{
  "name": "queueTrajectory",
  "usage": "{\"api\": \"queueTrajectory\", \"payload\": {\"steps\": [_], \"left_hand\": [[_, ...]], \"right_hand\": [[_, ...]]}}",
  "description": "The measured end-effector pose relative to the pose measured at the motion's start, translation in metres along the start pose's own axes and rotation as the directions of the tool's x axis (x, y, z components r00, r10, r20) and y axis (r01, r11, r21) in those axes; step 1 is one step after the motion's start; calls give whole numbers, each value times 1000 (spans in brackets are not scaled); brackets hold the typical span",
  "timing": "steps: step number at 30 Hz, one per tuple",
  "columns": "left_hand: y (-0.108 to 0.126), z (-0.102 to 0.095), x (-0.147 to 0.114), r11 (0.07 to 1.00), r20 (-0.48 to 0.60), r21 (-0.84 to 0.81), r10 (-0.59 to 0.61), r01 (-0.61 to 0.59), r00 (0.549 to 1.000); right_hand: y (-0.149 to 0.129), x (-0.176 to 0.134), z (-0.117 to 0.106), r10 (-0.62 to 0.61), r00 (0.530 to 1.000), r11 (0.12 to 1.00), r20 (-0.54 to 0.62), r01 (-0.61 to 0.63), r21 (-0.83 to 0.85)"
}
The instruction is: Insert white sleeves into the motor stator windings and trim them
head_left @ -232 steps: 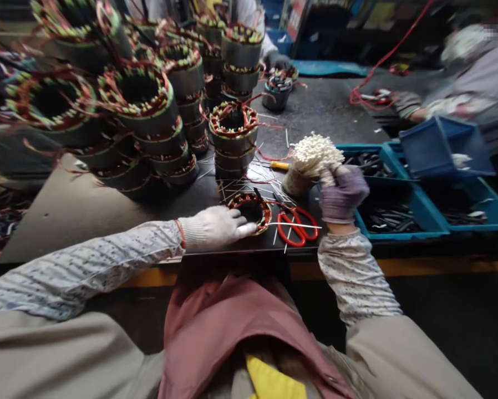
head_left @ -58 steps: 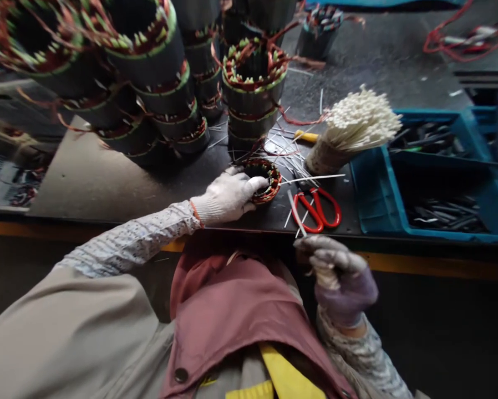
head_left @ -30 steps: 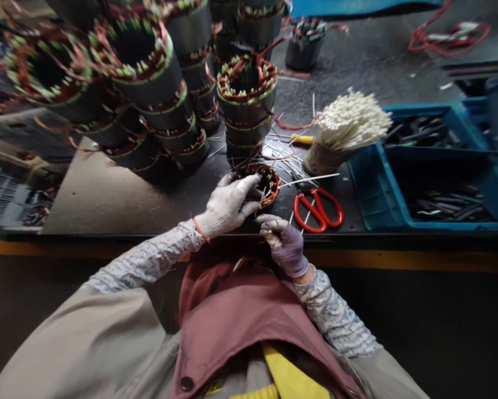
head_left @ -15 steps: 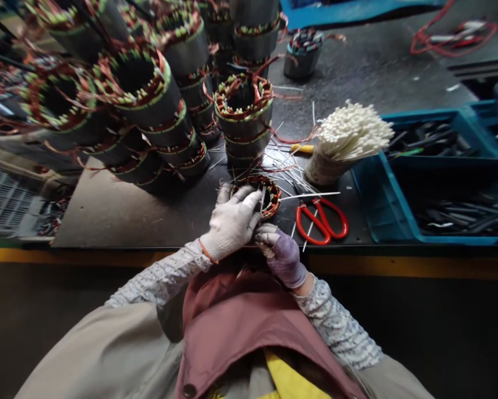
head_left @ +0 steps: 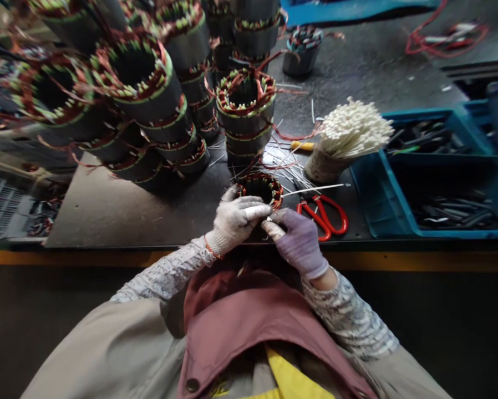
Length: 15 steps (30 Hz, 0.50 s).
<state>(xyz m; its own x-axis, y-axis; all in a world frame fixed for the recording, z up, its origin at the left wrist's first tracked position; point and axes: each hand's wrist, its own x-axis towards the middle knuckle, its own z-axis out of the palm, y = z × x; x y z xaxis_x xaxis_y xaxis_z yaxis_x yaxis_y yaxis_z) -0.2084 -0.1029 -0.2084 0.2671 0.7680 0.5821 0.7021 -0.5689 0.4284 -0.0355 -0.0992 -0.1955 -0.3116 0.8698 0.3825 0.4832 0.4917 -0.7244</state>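
A wound motor stator with copper windings stands on the bench in front of me. My left hand, in a white glove, grips its near left side, fingers laid across the near rim. At the near right edge, my right hand, in a purple glove, has thumb and fingers pinched together close to the left fingertips. A small whitish bit shows at that pinch, too small to name. One white tie strip juts out rightward from the stator. Red-handled scissors lie just beyond my right hand, partly covered by it.
Stacked stators fill the bench's left and back. A bundle of white ties stands in a holder, near a yellow-handled tool and loose strips. Blue bins with dark pieces sit right. Another stator stands behind.
My right hand has moved up and right, its pinch now by the stator's rim. My left fingers have shifted to the near rim, uncovering more of the stator's opening. The strip tilts up more.
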Motion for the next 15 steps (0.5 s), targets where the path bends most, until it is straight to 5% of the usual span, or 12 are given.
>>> {"api": "queueTrajectory", "payload": {"steps": [6, 10, 15], "left_hand": [[-3, 2, 0, 999, -33, -13, 40, -41, 999], [-5, 2, 1, 997, -44, -4, 76, -76, 996], [-5, -1, 3, 999, 40, -4, 54, -54, 998]], "right_hand": [[-5, -1, -5, 36, 997, 998, 73, -39, 45], [1, 1, 1, 119, 987, 991, 104, -112, -73], [9, 11, 7, -99, 992, 925, 76, 120, -361]]}}
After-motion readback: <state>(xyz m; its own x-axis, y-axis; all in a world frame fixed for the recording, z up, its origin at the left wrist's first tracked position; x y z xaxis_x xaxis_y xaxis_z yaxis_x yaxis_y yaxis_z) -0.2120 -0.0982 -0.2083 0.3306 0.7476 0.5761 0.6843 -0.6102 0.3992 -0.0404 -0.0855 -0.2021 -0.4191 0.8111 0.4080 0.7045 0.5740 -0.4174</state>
